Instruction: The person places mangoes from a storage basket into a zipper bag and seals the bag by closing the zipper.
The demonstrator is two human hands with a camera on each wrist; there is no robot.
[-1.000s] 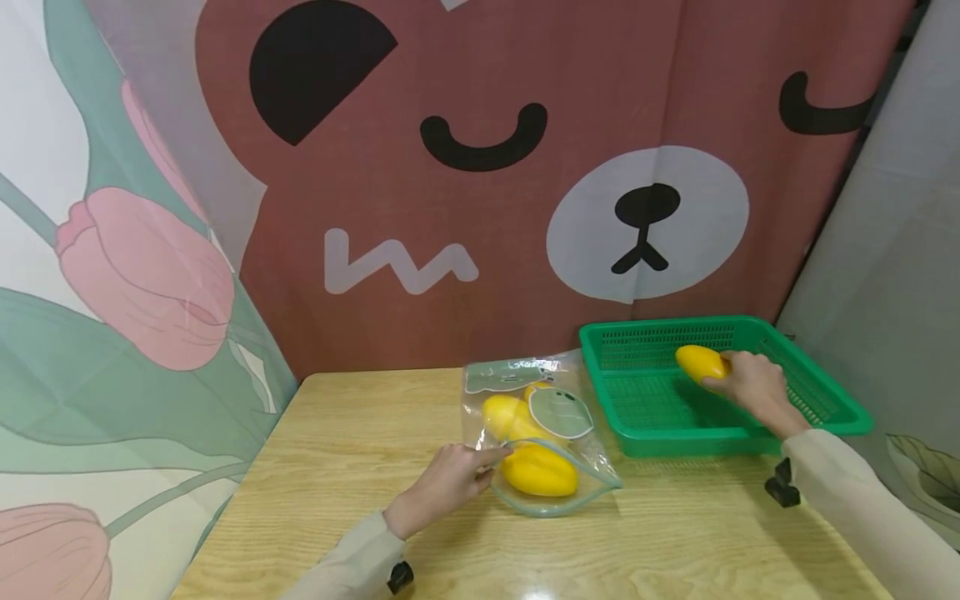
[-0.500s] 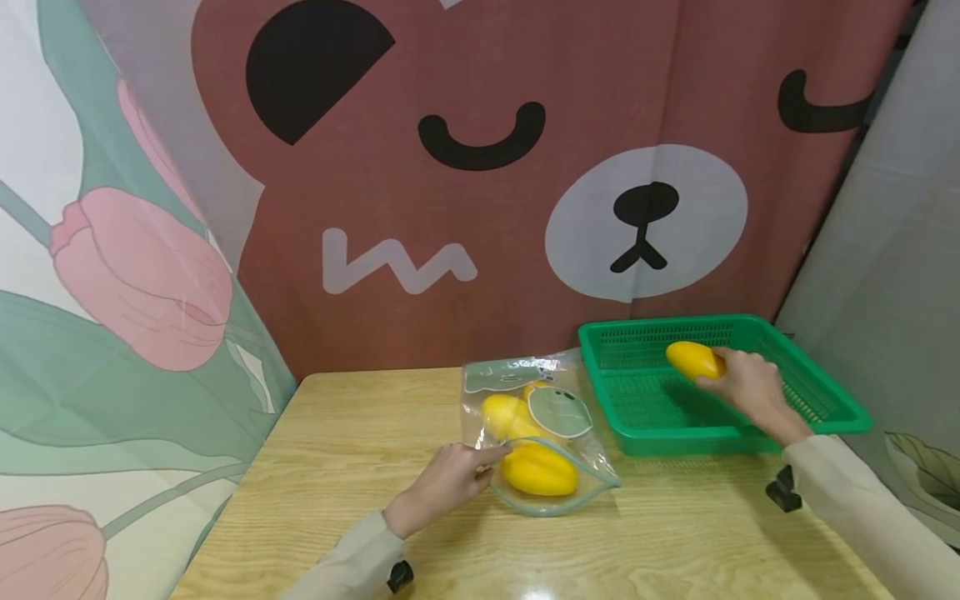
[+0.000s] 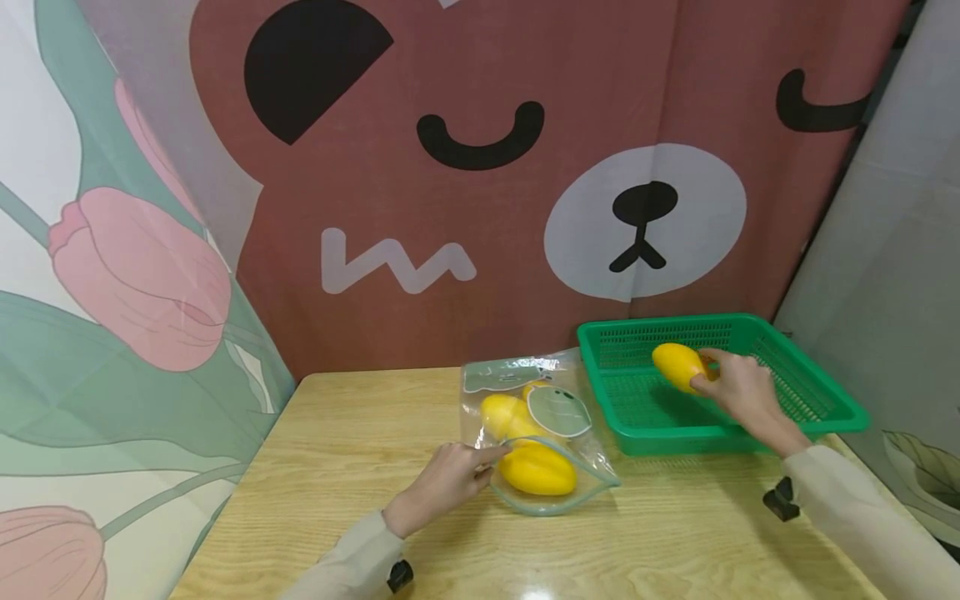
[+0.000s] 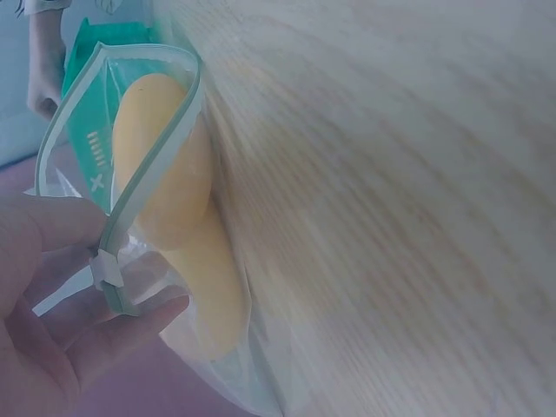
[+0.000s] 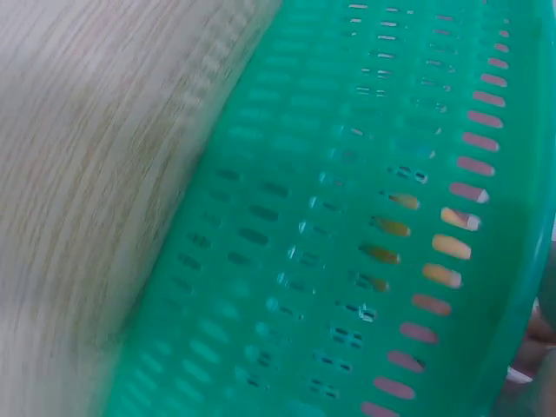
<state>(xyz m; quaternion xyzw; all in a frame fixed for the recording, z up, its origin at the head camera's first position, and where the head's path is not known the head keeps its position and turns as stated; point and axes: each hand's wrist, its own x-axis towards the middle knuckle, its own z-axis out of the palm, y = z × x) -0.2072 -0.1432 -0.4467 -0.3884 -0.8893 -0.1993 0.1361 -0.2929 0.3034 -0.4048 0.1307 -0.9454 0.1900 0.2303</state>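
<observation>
In the head view my right hand [image 3: 738, 392] holds a yellow mango [image 3: 677, 367] by one end, over the inside of the green basket [image 3: 682, 442]. The right wrist view is mostly the basket's slotted wall [image 5: 287, 139], with bits of mango [image 5: 452, 247] showing through the slots. My left hand [image 3: 444, 485] pinches the near left edge of a clear zip bag [image 3: 551, 510], whose mouth gapes toward me. One mango [image 3: 536, 469] lies just inside the mouth; more yellow fruit [image 3: 504, 414] lies deeper. The left wrist view shows the zip's white slider [image 4: 108, 268] at my fingers.
Everything stands on a light wooden table [image 3: 360, 425]. The basket is at the back right, close beside the bag. A brown bear-print curtain [image 3: 510, 275] hangs behind the table, a tulip-print cloth [image 3: 142, 275] on the left and a grey cloth [image 3: 892, 250] on the right.
My right hand has moved a little left over the basket, carrying the mango toward the bag. My left hand and the bag have stayed put.
</observation>
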